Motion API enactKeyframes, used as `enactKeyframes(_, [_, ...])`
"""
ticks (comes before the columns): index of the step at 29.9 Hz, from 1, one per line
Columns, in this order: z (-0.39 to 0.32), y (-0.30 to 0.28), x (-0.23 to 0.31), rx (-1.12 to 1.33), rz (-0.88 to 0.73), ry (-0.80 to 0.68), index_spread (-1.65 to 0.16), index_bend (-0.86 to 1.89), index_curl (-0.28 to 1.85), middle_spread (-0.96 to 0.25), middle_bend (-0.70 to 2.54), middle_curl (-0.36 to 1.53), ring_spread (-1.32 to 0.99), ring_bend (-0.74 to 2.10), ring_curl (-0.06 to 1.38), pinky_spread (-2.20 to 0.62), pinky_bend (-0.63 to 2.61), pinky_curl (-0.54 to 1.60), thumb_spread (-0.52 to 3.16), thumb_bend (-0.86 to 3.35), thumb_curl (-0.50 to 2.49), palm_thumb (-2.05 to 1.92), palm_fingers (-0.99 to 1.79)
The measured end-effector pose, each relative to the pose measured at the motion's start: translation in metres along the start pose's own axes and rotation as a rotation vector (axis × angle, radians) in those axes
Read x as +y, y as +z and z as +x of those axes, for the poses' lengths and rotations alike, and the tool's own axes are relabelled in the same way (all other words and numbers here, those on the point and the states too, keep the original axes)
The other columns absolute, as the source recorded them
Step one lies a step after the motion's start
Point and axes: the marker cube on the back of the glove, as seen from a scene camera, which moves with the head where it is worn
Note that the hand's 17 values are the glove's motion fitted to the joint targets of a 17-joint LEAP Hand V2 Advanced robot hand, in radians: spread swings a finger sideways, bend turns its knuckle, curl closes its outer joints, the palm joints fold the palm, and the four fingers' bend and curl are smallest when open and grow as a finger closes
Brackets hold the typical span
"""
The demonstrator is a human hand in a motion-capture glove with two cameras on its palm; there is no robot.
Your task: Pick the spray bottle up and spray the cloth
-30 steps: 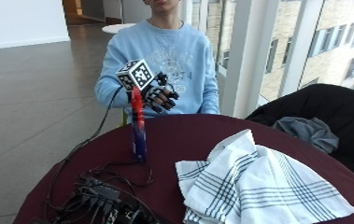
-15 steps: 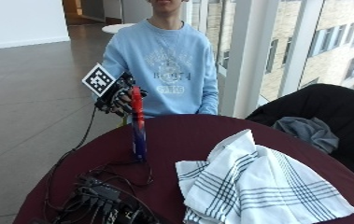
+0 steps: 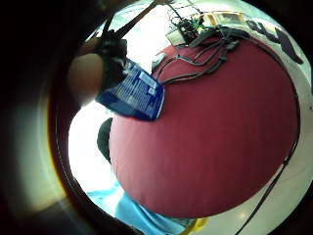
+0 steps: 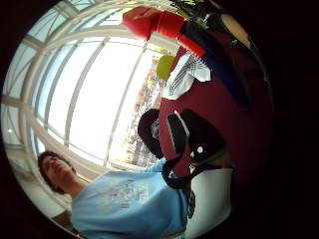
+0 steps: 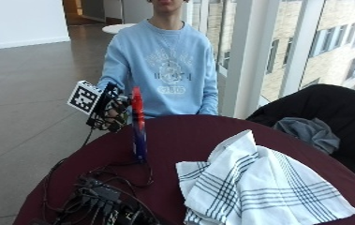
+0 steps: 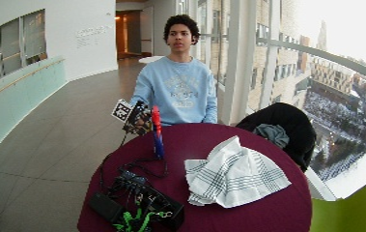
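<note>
The spray bottle stands upright on the round dark red table, near the edge closest to the person. The gloved right hand hangs in the air just beside the bottle's red top, apart from it; its fingers hang loosely curled around nothing. The white striped cloth lies crumpled well to the bottle's other side, with a tangle of black cables lying near the bottle's base
</note>
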Motion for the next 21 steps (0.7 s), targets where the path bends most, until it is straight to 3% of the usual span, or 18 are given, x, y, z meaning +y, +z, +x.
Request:
enactKeyframes(6, [0.009, 0.012, -0.021, -0.059, 0.031, 0.162, -0.35, 0.09, 0.22, -0.05, 0.23, 0.4, -0.01, 0.31, 0.35, 0.17, 0.32, 0.38, 1.17, -0.02, 0.34, 0.69, 0.7])
enactKeyframes(21, [0.019, 0.057, -0.059, -0.224, 0.006, 0.161, -0.36, 0.08, 0.2, -0.05, 0.19, 0.4, -0.01, 0.35, 0.36, 0.15, 0.4, 0.39, 1.08, -0.03, 0.33, 0.67, 0.68])
